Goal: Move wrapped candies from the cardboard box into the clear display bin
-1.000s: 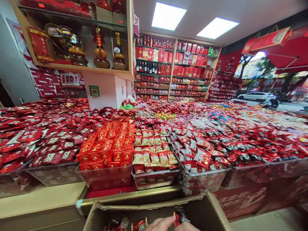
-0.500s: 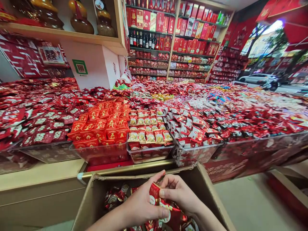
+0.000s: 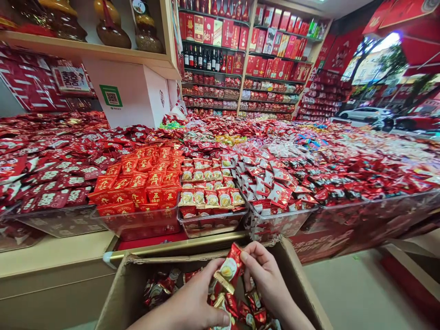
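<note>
My left hand and right hand both pinch a red candy packet, each grip pressed on it. It sits above the cardboard box, just below the counter's front edge with its clear trays.

Red-stocked wall shelves, grey floor, open daylight shopfront.

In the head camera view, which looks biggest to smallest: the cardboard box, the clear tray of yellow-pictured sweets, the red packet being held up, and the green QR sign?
1. cardboard box, by far the largest, and nearest the camera.
2. clear tray of yellow-pictured sweets.
3 and 4. red packet and green QR sign look about alike; the packet is much nearer, so I won't rank them.
</note>
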A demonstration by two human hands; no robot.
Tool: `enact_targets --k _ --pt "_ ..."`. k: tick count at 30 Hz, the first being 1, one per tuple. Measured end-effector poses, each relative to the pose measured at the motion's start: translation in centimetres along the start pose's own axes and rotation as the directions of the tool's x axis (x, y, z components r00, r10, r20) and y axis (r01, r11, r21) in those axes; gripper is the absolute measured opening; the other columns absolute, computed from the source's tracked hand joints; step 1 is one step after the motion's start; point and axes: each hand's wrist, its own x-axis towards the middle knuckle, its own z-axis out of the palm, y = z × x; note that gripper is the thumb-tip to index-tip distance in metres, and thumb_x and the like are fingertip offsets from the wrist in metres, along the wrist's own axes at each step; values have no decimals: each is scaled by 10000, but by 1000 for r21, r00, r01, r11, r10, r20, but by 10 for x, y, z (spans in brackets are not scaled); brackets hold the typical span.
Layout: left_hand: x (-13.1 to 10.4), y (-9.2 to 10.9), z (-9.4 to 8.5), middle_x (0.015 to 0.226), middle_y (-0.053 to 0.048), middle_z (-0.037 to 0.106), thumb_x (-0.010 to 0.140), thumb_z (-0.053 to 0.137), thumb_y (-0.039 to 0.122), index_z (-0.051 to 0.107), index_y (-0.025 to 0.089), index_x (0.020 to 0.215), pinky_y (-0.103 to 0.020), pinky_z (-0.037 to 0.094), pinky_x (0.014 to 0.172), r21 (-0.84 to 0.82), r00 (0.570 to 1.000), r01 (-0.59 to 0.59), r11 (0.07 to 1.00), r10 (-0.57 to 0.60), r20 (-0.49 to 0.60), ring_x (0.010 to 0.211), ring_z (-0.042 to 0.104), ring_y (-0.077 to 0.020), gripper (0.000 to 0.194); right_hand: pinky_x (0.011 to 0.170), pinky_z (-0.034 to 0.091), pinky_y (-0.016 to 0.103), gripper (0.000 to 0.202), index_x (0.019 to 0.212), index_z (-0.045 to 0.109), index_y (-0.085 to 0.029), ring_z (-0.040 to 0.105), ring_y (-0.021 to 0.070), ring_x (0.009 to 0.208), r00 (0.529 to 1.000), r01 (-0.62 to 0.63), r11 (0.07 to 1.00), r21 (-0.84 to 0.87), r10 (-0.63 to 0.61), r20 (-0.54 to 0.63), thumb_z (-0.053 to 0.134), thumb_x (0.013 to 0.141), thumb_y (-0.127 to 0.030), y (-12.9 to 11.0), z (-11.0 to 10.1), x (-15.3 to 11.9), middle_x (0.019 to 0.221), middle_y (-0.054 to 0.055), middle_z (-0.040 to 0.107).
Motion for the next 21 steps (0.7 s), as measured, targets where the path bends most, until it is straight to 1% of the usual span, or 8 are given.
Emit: enact_targets --k 3,5,9,12,16,18,19,21 --pt "-2 -1 -1 1161 -18 538 490 714 103 339 268 1271 -324 387 890 147 1000 -23 989 22 9 1018 491 -221 882 336 283 173 284 647 449 -169 408 51 322 998 6 1000 -23 -7 -63 573 727 -412 3 -6 1 480 -68 470" --pt "-2 1 -2 1113 -14 568 555 703 186 314 294 1284 -330 414 847 225 1000 -15 974 16 -6 952 526 -220 833 358 315 183 278 630 452 -168 424 57 366 994 43 996 -76 -50 -93 583 721 -396 4 -4 0 536 -44 501" --pt "-1 6 -1 1141 -37 542 643 651 250 353 280 1260 -343 390 874 358 979 -7 934 79 -186 971 510 -226 686 439 390 211 252 604 446 -174 472 85 518 983 149 975 -167 -164 -83 574 734 -347 5 8 -5 788 28 543" --pt "0 7 3 1192 -39 487 592 697 232 438 259 1187 -321 342 938 345 978 -122 930 173 -119 1081 432 -234 649 580 428 237 199 628 473 -181 514 131 685 973 212 964 -161 -224 -60 560 751 -311 4 17 -8 847 48 542" --pt "1 8 7 1211 -49 459 628 583 142 302 228 1284 -313 307 956 71 986 -113 991 120 -118 1113 397 -211 719 592 429 247 150 677 518 -203 515 124 658 977 210 977 28 -211 33 543 763 -324 2 19 -11 857 32 541" --pt "2 10 6 1065 -42 542 562 538 90 223 215 1313 -247 431 728 -221 999 -30 975 21 -42 852 532 -153 823 557 426 260 139 845 557 -240 500 109 584 976 180 974 139 -194 99 506 782 -353 2 17 -12 907 37 544" --pt "2 10 4 940 -17 576 533 513 80 183 226 1322 -193 415 558 -372 999 40 927 -30 34 655 530 -100 867 551 424 267 209 967 539 -262 496 112 574 974 158 973 171 -182 135 499 786 -357 2 16 -11 895 40 551" --pt "2 10 0 703 47 552 498 475 95 115 262 1330 -134 229 365 -594 977 177 785 -68 201 401 374 -31 922 549 421 270 381 1135 454 -273 496 127 592 969 124 976 180 -158 189 530 769 -348 3 14 -10 807 33 560"
